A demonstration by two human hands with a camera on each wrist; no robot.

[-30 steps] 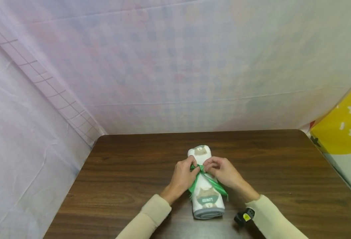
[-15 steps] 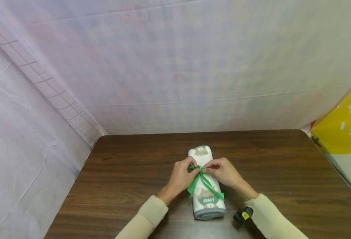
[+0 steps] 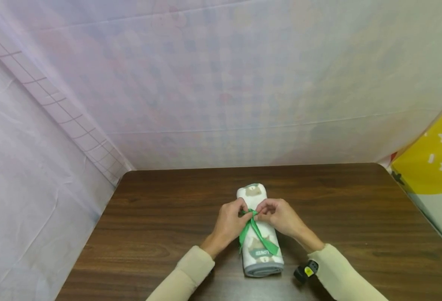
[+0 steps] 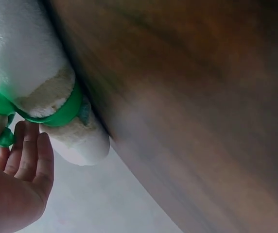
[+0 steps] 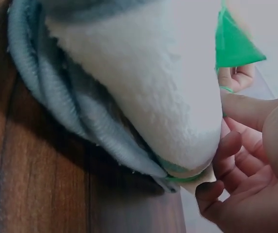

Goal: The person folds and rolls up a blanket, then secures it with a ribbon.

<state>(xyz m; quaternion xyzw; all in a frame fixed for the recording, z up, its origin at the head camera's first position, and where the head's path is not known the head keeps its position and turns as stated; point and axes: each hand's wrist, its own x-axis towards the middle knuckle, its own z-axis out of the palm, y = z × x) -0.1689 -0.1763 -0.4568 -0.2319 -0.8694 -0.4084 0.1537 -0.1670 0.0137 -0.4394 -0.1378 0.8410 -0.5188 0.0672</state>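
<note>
A rolled white towel (image 3: 255,200) with bear prints and a grey edge lies lengthwise on the wooden table. Round its middle runs a green ribbon (image 3: 257,232), crossed on top, with two loose tails hanging toward the near end. My left hand (image 3: 230,219) pinches the ribbon at the crossing between thumb and fingers. From the other side my right hand (image 3: 279,215) pinches the ribbon close to the same spot. In the left wrist view the ribbon band (image 4: 63,114) wraps the side of the roll. The right wrist view shows the towel's layered grey end (image 5: 56,87) beside my fingers.
The dark wooden table (image 3: 161,209) reaches back to a pale hanging cloth (image 3: 224,104). A black device with a yellow mark (image 3: 306,271) sits at the right sleeve. A yellow printed panel (image 3: 428,154) hangs beyond the right edge.
Both hands stay near the ribbon's crossing with small finger movements. The right-hand ribbon tail has swung left, from past the towel's side to lying over its printed front.
</note>
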